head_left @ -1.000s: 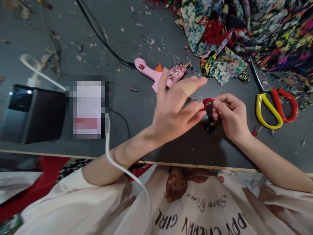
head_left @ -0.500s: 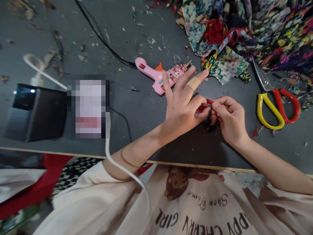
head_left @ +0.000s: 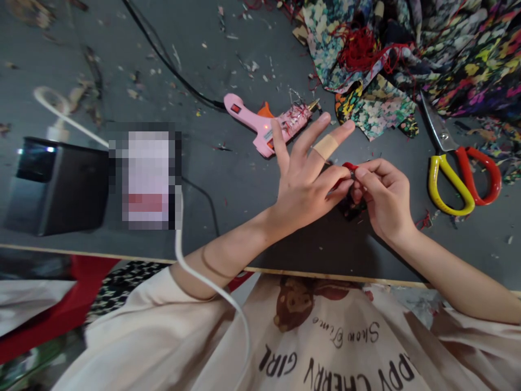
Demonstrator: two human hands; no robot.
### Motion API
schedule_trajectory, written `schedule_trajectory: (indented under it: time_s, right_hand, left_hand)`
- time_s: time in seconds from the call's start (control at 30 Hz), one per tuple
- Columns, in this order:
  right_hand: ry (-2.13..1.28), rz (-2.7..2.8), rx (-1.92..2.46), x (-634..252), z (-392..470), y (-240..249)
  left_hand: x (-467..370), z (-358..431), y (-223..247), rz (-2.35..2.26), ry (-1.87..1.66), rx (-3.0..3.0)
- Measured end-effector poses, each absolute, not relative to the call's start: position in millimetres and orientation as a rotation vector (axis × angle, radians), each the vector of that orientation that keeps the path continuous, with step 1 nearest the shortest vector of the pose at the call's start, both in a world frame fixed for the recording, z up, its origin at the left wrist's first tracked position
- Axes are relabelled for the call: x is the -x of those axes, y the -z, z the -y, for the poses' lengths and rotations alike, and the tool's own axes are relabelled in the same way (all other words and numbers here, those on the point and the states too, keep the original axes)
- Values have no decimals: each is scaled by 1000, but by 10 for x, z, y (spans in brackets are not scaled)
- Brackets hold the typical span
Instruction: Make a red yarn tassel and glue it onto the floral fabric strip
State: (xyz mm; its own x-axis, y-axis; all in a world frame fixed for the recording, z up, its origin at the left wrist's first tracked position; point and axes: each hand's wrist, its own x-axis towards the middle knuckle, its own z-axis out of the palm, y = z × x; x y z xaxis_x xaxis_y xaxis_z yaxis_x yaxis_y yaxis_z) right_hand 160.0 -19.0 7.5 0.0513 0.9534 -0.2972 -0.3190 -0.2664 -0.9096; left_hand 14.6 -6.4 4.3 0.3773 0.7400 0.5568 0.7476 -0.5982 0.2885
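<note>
A small red strip [head_left: 350,166], perhaps cord or ribbon, is pinched where my two hands meet. My left hand [head_left: 303,182] holds its left end between thumb and index finger. The other left fingers are spread, and one wears a tan bandage [head_left: 325,146]. From the right, my right hand [head_left: 386,198] pinches the same strip, its fingers curled. Beneath the fingertips lies a dark, patterned scrap [head_left: 350,209], mostly hidden. Just beyond my left fingers rests a pink hot glue gun [head_left: 260,125], its barrel wrapped in red and white threads.
Scissors [head_left: 448,163] with yellow and red handles lie to the right. Floral fabric [head_left: 391,106] and tangled red thread [head_left: 358,51] are heaped at the back right. A blurred-out phone [head_left: 146,179], a dark box-shaped device [head_left: 61,187] and a white cable [head_left: 211,288] occupy the left.
My left hand has moved slightly right, its thumb and index finger closer to my right fingertips. Less red shows between the left thumb and index finger. Both hands keep their pinch.
</note>
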Motion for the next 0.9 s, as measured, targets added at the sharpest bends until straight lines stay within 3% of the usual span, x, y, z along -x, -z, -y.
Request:
schedule_trajectory:
  time_s: [0.33,0.9]
  right_hand:
    - [-1486,730,1215,-1615,184,-85]
    - [-1479,761,1193,-1600,200,-50]
  left_hand:
    - [-119,34,-34,1622,1117,2783]
    - [-127,13,-42,1610,1108,2709]
